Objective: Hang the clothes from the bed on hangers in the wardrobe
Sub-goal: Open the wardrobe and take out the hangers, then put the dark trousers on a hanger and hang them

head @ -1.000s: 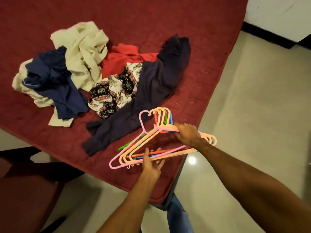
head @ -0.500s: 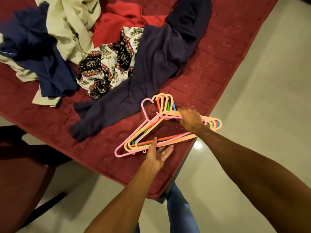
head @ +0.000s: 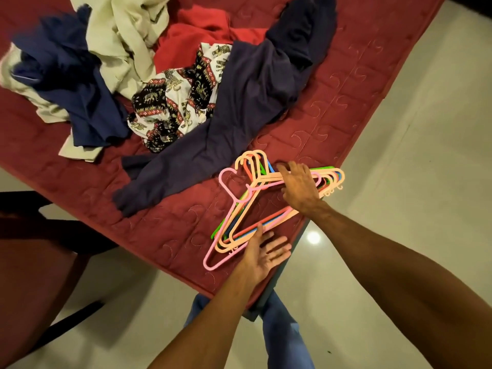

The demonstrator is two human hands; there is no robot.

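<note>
A red quilted bed (head: 186, 214) holds a loose heap of clothes (head: 186, 102). A stack of coloured hangers (head: 270, 179) lies at its near corner. The right hand (head: 300, 186) rests on them, fingers spread. The left hand (head: 262, 258), flat and palm up, touches their lower bar.

The person is wearing blue jeans (head: 285, 336); the left hand (head: 262, 255) and right hand (head: 299, 186) are going bare, forearms too.
</note>
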